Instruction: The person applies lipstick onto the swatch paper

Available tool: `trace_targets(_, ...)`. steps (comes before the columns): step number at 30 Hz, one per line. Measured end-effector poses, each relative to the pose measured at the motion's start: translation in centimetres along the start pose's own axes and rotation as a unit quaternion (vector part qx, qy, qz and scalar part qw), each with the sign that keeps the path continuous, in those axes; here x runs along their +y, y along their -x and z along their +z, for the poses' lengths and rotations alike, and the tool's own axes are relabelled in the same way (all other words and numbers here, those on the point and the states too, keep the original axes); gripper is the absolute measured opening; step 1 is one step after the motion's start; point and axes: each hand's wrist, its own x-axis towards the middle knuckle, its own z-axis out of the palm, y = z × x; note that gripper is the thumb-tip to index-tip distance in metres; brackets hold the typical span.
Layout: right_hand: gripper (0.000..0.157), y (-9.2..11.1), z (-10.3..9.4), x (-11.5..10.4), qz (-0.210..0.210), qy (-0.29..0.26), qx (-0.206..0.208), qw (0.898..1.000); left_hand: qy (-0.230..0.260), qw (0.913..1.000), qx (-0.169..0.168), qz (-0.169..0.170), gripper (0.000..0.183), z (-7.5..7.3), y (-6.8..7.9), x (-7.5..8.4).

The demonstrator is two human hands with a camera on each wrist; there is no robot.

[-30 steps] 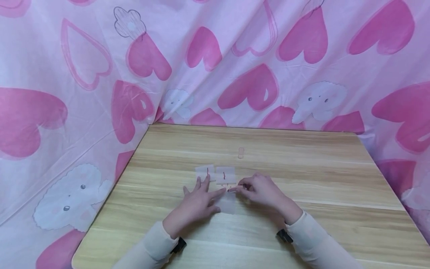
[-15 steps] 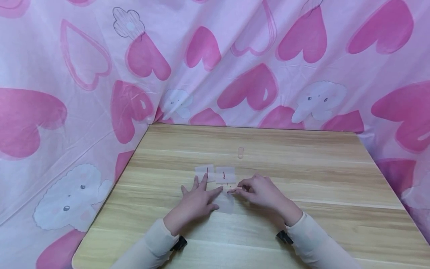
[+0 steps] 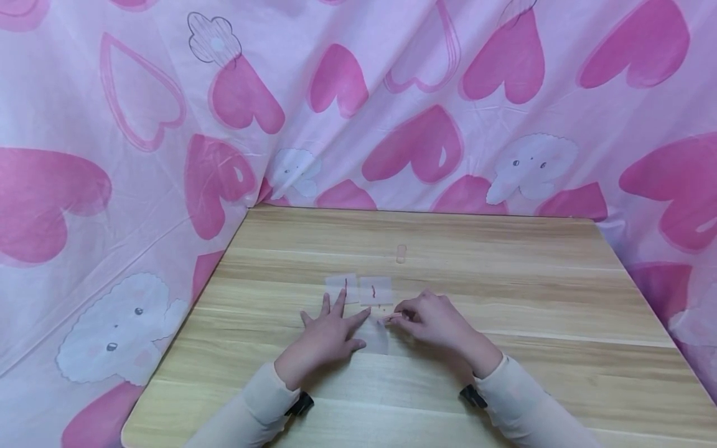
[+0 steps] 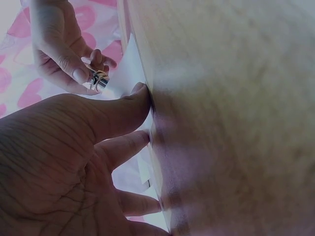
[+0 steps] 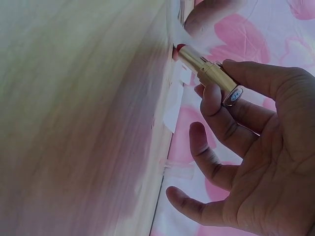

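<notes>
My right hand [image 3: 437, 320] pinches a gold lipstick [image 5: 214, 76] between thumb and fingers. Its red tip [image 5: 181, 47] points down at the near sheet of thin white paper [image 3: 376, 343]. My left hand [image 3: 327, 336] lies with fingers spread, thumb and index finger on that sheet and the middle finger reaching onto another paper. This left paper [image 3: 333, 284] and the one beside it [image 3: 383, 287] each carry a short wavy red line. Small red marks [image 3: 383, 308] show near the top of the near sheet, which the left hand partly covers.
A small clear cap-like piece [image 3: 401, 254] lies on the wooden table [image 3: 504, 274] beyond the papers. Pink heart-patterned cloth [image 3: 414, 143] hangs behind the table and along its sides.
My left hand has shifted slightly left, and the near sheet with it. The lipstick has tilted a little in my right hand, its tip moving slightly toward me.
</notes>
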Motion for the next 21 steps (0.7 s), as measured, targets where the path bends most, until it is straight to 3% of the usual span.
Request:
trace_targets(13,0.014,-0.1,-1.3,-0.1,0.022,-0.007,0.018,1.0,-0.003,1.0,-0.005,0.0,0.062,-0.4,0.3,0.2)
trace_targets(17,0.014,-0.3,-1.7,-0.4,0.01,-0.004,0.027,1.0,-0.001,1.0,-0.005,-0.002,0.062,-0.5,0.3,0.3)
trace_targets(21,0.015,-0.3,-1.1,-0.4,-0.004,-0.006,0.01,1.0,0.0,1.0,-0.007,-0.003,0.061,-0.5,0.3,0.3)
